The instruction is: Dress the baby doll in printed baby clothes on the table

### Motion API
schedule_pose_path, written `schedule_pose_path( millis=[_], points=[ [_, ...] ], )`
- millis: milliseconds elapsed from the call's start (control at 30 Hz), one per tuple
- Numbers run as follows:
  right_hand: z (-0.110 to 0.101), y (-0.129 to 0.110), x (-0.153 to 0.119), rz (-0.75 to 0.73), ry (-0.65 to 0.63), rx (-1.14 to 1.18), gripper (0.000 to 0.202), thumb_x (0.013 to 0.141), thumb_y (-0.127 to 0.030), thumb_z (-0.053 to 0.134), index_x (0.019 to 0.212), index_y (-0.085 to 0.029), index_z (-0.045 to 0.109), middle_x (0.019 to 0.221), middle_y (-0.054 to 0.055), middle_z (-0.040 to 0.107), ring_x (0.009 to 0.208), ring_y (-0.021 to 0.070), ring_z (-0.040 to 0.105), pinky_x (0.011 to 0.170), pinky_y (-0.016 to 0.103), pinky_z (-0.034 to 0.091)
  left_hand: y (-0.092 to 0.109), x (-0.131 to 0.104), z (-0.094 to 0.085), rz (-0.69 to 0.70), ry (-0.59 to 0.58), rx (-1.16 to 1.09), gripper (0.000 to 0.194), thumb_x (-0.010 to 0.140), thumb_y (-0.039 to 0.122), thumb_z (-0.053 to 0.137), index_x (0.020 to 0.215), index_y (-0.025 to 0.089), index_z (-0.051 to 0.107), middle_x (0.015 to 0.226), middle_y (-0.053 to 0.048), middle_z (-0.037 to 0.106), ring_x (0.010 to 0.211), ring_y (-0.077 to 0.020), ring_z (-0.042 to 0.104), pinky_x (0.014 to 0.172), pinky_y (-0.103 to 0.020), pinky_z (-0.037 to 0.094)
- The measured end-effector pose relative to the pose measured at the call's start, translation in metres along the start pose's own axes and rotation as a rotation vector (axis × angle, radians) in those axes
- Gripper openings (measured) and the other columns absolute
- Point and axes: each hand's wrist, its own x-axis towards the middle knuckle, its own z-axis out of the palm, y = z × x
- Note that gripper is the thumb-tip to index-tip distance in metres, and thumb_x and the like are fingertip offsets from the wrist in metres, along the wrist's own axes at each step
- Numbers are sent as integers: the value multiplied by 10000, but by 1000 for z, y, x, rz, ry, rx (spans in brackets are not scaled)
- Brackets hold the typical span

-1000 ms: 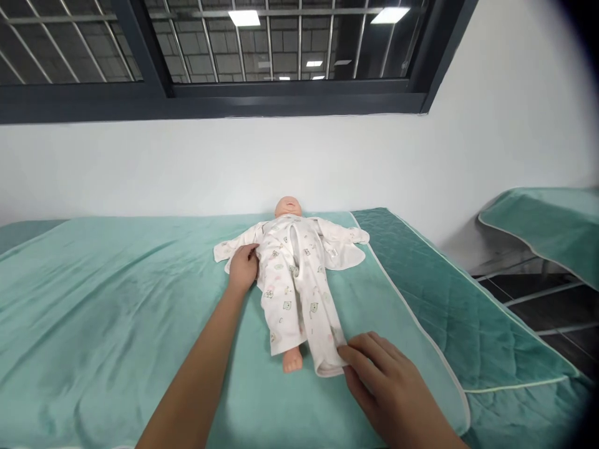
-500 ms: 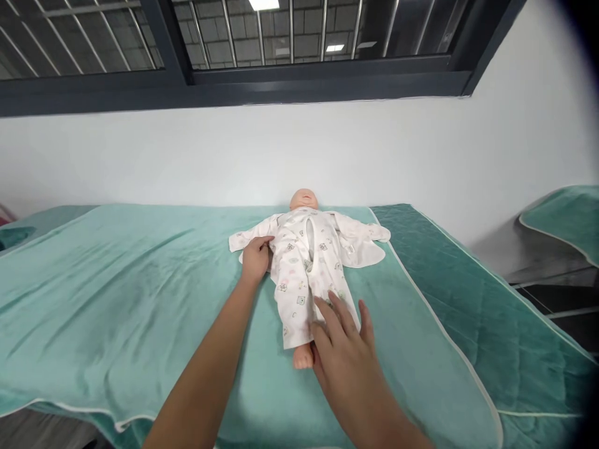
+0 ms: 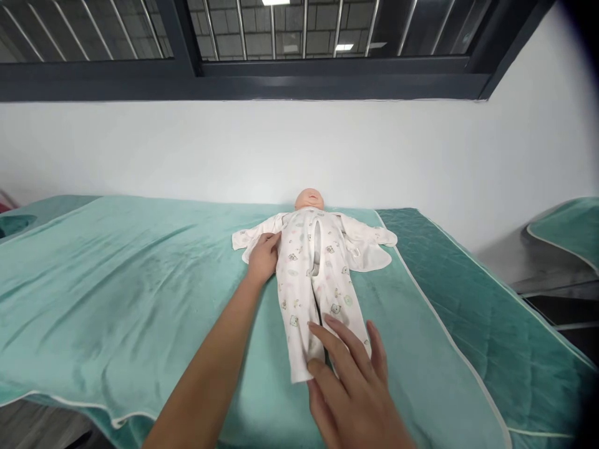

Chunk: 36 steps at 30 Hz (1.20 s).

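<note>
A baby doll [image 3: 309,199] lies on its back on a green blanket, its head toward the wall. White printed trousers [image 3: 299,280] with an open slit at the crotch cover its front and legs; both feet are hidden. Beneath them a white top [image 3: 362,240] spreads with its sleeves out to both sides. My left hand [image 3: 264,257] is closed at the left edge of the trousers near the waist, its fingertips pressed together. Over the lower legs is my right hand [image 3: 350,380], with thumb and forefinger pinching the hem of the left trouser leg and the other fingers spread.
The green blanket [image 3: 140,312] covers the bed, with a darker quilted cover [image 3: 468,305] on the right. Behind stand a white wall [image 3: 187,149] and a barred window [image 3: 304,81]. Another green cloth [image 3: 571,231] hangs at the far right.
The trouser leg now reaches farther down and hides the foot that showed before. My right hand has moved down toward me with the hem. My left hand stays by the waist.
</note>
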Motion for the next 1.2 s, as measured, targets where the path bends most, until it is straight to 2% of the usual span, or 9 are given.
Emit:
schedule_pose_path(
  millis=[100,267,400,467,600,733,900,1000,1200],
  points=[
    [2,5,-3,4,-33,13,88,882,-176,553,870,-210,632,1327,50,618,1328,278,464,1186,583,124,3,-2,1,31,-56,83,455,872,143,449,1256,274,654,1245,-75,599,1097,-235,583,946,-354,455],
    [-13,21,-2,-75,-60,-29,105,907,-199,558,988,-200,624,1290,91,622,1272,268,501,1142,525,244,3,0,1,0,-13,6,438,835,136,489,1211,266,672,1204,-73,618,1072,-235,595,956,-358,453],
    [-21,38,-12,42,-99,-111,237,932,-275,572,1150,-187,592,1217,122,630,1111,268,578,874,420,479,-3,2,1,-109,106,-161,361,806,112,460,1046,218,707,1119,-69,652,1057,-221,611,988,-362,450],
    [-18,47,-24,69,-138,-154,326,922,-378,602,1194,-201,583,1162,114,644,1024,263,605,765,384,504,-6,3,1,-162,146,-192,356,803,106,424,1031,192,684,1098,-77,663,985,-203,642,948,-360,478],
    [-11,59,-49,121,-143,-215,430,909,-508,592,1208,-199,580,1069,109,659,916,246,634,708,361,512,-11,4,2,-229,161,-257,328,798,129,427,1029,180,654,1065,-71,694,891,-178,674,887,-337,510],
    [-16,60,-55,102,-152,-133,197,962,-280,530,1129,-219,615,976,77,660,843,199,639,694,321,501,-9,4,2,-234,146,-275,283,795,161,455,984,189,664,1026,-62,708,898,-184,666,905,-349,505],
    [-31,45,-38,29,-40,8,278,879,-84,567,1116,-213,632,907,81,620,821,194,617,701,323,505,-6,3,0,-228,132,-272,279,792,178,458,975,199,667,995,-54,719,922,-189,660,917,-354,505],
    [-32,39,-32,-1,-21,44,327,848,-33,575,1120,-206,627,904,85,606,836,202,602,723,340,511,-4,1,-2,-213,132,-254,304,783,156,432,977,191,665,986,-55,720,912,-181,662,895,-336,511],
    [-22,49,-44,5,-148,106,213,872,-77,577,1059,-173,609,932,85,614,843,187,595,722,314,526,4,-6,-6,-119,104,-134,318,743,95,373,823,203,662,908,-39,710,896,-188,639,839,-323,489]
  ],
)
